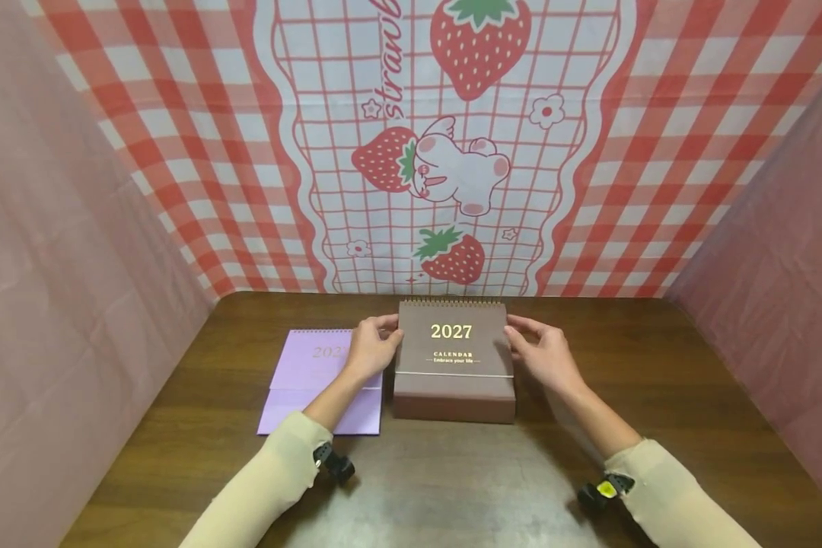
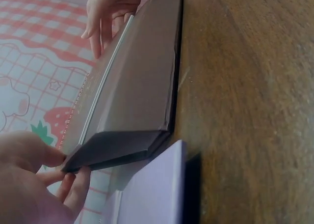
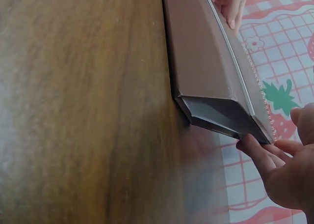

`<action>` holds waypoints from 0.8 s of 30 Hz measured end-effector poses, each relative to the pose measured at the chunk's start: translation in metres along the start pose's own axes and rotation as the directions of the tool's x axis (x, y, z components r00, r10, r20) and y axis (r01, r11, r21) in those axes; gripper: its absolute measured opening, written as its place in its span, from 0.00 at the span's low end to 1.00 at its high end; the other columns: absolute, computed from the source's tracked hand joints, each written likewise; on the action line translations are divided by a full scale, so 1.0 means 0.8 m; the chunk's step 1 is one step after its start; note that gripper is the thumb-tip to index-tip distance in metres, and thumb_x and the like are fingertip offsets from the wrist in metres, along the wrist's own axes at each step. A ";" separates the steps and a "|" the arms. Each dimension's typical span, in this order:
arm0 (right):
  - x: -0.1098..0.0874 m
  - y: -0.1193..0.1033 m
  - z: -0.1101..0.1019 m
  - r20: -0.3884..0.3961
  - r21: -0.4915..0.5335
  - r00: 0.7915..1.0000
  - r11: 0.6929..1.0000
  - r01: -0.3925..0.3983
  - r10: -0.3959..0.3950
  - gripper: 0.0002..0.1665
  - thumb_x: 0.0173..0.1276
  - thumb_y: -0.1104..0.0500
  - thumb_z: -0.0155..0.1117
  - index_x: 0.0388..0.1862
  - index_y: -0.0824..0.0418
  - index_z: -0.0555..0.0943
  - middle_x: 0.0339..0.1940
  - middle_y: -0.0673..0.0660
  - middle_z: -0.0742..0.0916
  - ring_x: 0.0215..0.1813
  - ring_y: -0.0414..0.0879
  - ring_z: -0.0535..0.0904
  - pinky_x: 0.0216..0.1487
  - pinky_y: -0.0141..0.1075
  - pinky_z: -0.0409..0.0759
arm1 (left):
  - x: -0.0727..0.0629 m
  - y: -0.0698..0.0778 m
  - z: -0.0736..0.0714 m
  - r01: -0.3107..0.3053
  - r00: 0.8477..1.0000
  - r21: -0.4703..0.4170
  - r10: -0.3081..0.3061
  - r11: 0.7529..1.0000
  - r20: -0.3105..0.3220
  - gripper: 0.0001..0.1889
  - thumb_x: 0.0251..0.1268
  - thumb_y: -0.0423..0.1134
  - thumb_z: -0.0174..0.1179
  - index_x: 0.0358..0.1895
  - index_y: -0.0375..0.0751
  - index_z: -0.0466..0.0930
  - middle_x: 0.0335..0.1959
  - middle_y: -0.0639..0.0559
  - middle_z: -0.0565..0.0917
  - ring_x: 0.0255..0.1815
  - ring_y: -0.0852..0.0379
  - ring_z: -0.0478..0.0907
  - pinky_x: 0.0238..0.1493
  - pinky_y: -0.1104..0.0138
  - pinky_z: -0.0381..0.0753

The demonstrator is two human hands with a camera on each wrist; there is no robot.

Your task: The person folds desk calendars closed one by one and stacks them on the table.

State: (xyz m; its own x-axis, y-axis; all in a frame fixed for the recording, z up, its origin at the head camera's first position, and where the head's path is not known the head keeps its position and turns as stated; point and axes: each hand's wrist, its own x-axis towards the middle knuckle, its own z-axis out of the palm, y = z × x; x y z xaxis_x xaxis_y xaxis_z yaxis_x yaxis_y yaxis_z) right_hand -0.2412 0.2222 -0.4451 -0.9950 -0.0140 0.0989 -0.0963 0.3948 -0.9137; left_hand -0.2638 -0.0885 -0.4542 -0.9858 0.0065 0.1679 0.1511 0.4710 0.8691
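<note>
A brown desk calendar (image 1: 454, 387) with a gold "2027" and a spiral-bound top edge stands tilted on the table. My left hand (image 1: 372, 348) holds its left edge near the top, thumb at the front side and fingers curling behind. At the opposite edge my right hand (image 1: 543, 352) holds it with its fingertips. The left wrist view shows the left fingertips (image 2: 81, 177) right at the calendar's side edge. In the right wrist view the right fingertips (image 3: 249, 139) meet the other side, beside the hollow of the stand. A purple calendar (image 1: 294, 392) lies left of it, partly hidden by my left forearm.
The brown wooden table (image 1: 438, 487) ends at a hanging cloth (image 1: 555, 190) with strawberries and red checks. Pink cloth walls (image 1: 75, 289) close off both sides. Light sleeves and small wrist cameras sit on both forearms.
</note>
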 end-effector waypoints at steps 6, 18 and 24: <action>-0.003 0.006 0.003 0.037 -0.040 0.999 0.999 0.032 -0.031 0.29 0.88 0.57 0.64 0.78 0.74 0.78 0.71 0.77 0.87 0.50 0.35 0.90 0.50 0.31 0.95 | -0.003 -0.005 0.007 0.009 1.000 0.037 -0.010 0.999 0.022 0.20 0.76 0.29 0.66 0.66 0.25 0.86 0.56 0.31 0.94 0.59 0.35 0.94 0.64 0.49 0.93; -0.007 0.015 0.004 0.093 -0.150 0.994 0.986 0.076 -0.063 0.30 0.87 0.57 0.66 0.78 0.76 0.78 0.69 0.77 0.89 0.71 0.66 0.88 0.53 0.18 0.82 | -0.008 -0.021 0.012 0.035 0.998 0.075 -0.039 0.997 0.053 0.19 0.74 0.30 0.68 0.64 0.26 0.88 0.59 0.32 0.94 0.57 0.38 0.95 0.59 0.56 0.96; -0.005 0.017 0.004 0.138 -0.161 0.989 0.984 0.077 -0.055 0.32 0.88 0.56 0.65 0.79 0.75 0.76 0.69 0.76 0.89 0.65 0.64 0.91 0.51 0.26 0.90 | 0.001 -0.042 0.019 0.052 0.997 0.104 -0.058 0.993 0.051 0.18 0.71 0.31 0.71 0.61 0.31 0.91 0.56 0.37 0.96 0.53 0.43 0.97 0.55 0.60 0.96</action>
State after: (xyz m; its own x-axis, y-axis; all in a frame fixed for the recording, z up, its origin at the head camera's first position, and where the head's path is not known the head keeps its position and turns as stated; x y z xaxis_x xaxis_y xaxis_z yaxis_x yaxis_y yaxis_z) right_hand -0.2388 0.2251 -0.4593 -0.9824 -0.1618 0.0936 -0.1671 0.5355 -0.8278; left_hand -0.2707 -0.0908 -0.4908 -0.9953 0.0242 0.0937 0.0912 0.5600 0.8234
